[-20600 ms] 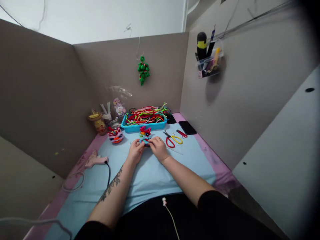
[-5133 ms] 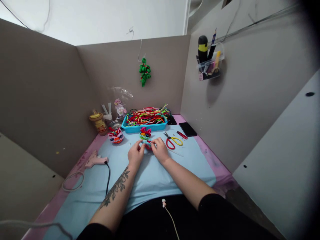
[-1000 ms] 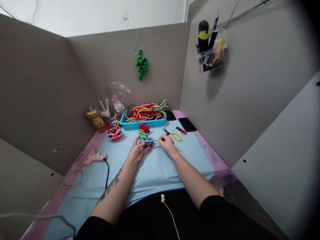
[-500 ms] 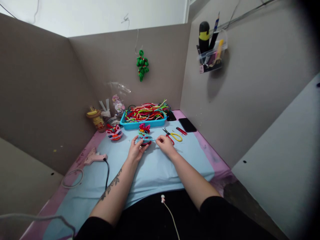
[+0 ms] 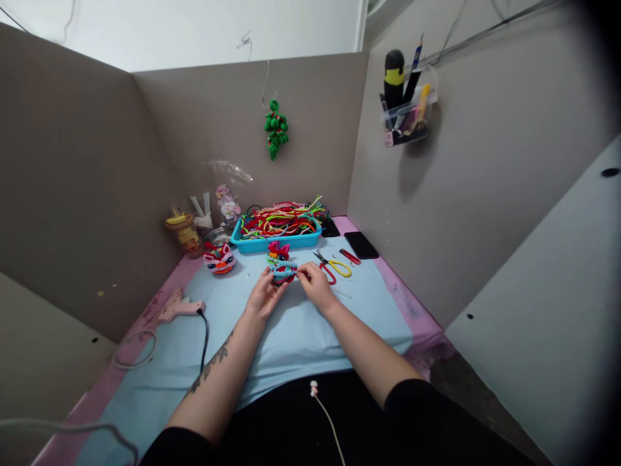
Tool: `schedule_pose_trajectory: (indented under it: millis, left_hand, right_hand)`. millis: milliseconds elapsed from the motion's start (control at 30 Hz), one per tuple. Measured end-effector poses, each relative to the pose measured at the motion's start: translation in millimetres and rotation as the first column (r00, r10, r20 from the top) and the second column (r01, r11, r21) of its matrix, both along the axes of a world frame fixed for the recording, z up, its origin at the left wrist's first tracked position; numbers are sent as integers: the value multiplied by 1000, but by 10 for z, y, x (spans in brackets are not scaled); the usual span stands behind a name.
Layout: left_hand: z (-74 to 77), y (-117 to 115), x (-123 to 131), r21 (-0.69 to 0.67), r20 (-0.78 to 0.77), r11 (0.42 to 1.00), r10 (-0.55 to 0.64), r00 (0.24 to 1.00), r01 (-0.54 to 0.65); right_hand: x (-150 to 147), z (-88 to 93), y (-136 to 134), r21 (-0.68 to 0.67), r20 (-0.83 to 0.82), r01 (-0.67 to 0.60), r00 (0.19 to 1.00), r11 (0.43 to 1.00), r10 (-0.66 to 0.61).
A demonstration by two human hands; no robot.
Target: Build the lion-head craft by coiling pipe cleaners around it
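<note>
A small figure (image 5: 280, 257) of fuzzy pipe cleaners, pink on top with orange and light blue below, stands upright at the middle of the table. My left hand (image 5: 263, 292) grips it from the left, thumb in front and fingers under its base. At its right side my right hand (image 5: 314, 282) is closed in a pinch on the end of a light blue pipe cleaner (image 5: 290, 267), which runs across the figure's front. Its tip is hidden by my fingers. A similar pink-and-orange figure (image 5: 220, 260) sits further left.
Behind the figure is a blue tray (image 5: 276, 244) of many-coloured pipe cleaners. Scissors (image 5: 334, 265), a red cutter (image 5: 350, 257) and a phone (image 5: 361, 245) lie to the right. A pink glue gun (image 5: 182, 306) with its cord lies left, near a cup (image 5: 185, 233).
My right hand has moved slightly left, closer to the figure. The light blue pipe cleaner, stretched out to the right before, now lies nearer the figure's front. My left hand keeps its hold.
</note>
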State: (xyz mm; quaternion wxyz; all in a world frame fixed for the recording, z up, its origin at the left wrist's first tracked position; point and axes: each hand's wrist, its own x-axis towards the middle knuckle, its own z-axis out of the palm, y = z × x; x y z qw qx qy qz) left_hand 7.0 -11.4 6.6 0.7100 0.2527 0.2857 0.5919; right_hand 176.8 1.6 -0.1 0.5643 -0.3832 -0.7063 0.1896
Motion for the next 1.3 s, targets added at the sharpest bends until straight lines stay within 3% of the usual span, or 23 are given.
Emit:
schedule_pose_trajectory:
  millis: [167, 367, 667, 800, 967, 1200, 1300]
  left_hand:
    - [-10, -7, 2, 15, 13, 1000, -25, 1000, 25]
    - [37, -45, 25, 58, -10, 998, -24, 1000, 25]
    - [84, -98, 77, 116, -114, 993, 48, 992, -35]
    - [98, -107, 81, 164, -127, 985, 81, 989, -59]
    - [116, -113, 92, 197, -155, 978, 101, 983, -69]
    - [132, -128, 95, 224, -187, 974, 79, 979, -36]
    - [127, -124, 91, 216, -180, 976, 60, 982, -19]
  right_hand:
    - [-43, -20, -12, 28, 7, 78, 997, 997, -78]
    - [-125, -18, -30, -93, -142, 119, 981, 988, -132]
    - [-150, -46, 19, -339, -350, -58, 934, 939, -69]
    - [-173, -32, 11, -439, -495, -227, 869, 869, -23]
    - [-185, 49, -31, -454, -703, -429, 711, 781, -18]
    - [-122, 107, -51, -432, -850, -700, 527, 569, 4]
    - [-113, 88, -35, -396, -867, -731, 497, 555, 37]
